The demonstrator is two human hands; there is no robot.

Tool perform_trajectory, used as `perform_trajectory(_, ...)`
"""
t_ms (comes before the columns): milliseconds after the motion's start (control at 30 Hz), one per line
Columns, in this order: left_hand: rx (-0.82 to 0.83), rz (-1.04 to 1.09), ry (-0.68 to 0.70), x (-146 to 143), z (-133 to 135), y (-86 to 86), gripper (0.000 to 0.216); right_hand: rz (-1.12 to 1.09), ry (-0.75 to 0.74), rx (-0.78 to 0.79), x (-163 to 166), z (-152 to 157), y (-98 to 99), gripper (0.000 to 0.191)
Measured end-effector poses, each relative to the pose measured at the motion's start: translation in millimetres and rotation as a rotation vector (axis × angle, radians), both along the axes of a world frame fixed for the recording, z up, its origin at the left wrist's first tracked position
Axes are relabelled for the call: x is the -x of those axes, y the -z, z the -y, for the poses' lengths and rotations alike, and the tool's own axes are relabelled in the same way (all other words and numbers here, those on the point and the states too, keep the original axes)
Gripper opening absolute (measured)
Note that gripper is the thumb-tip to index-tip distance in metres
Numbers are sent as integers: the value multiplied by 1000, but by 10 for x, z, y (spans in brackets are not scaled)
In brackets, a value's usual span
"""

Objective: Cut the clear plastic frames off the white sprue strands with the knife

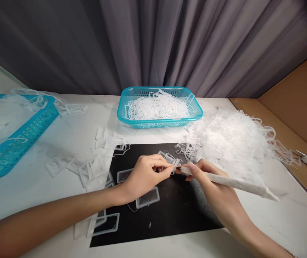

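Note:
Over the black mat (180, 218), my left hand (148, 175) pinches a small translucent plastic frame (173, 168) between thumb and fingertips. My right hand (214, 184) grips a slim knife-like tool (239, 183) like a pen; its handle is wrapped in white, and its thin tip meets the piece at my left fingertips. The fingers partly hide the piece and the tip. Just behind my fingers lie more clear pieces (169, 156). A rectangular translucent frame (148, 197) rests on the mat below my left hand, and another frame (105, 225) lies at the mat's left edge.
A blue basket (166, 124) of thin white plastic strips stands at the back. Another blue basket (22, 143), heaped with clear plastic, is at the left. A large pile of translucent plastic strips (231, 139) spreads at the right. Loose frames (89, 172) overlap left of the mat.

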State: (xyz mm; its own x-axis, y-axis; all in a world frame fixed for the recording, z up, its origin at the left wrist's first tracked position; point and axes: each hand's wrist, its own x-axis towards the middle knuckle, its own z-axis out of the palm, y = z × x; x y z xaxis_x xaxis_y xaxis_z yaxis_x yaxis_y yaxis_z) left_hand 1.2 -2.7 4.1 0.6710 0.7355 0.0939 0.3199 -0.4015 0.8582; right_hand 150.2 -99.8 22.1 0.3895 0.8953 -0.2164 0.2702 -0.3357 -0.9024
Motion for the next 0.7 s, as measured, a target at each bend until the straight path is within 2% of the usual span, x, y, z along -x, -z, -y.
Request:
perform_trajectory(100, 49, 16, -19, -5, 0, -12, 15, -73, -13, 6, -45, -11, 13, 36)
perform_trajectory(267, 7, 44, -17, -6, 4, -9, 15, -204, -25, -9, -77, -6, 62, 34)
perform_trajectory(700, -194, 99, -2, 1, 29, 28, 16, -157, -20, -3, -51, -10, 32, 33)
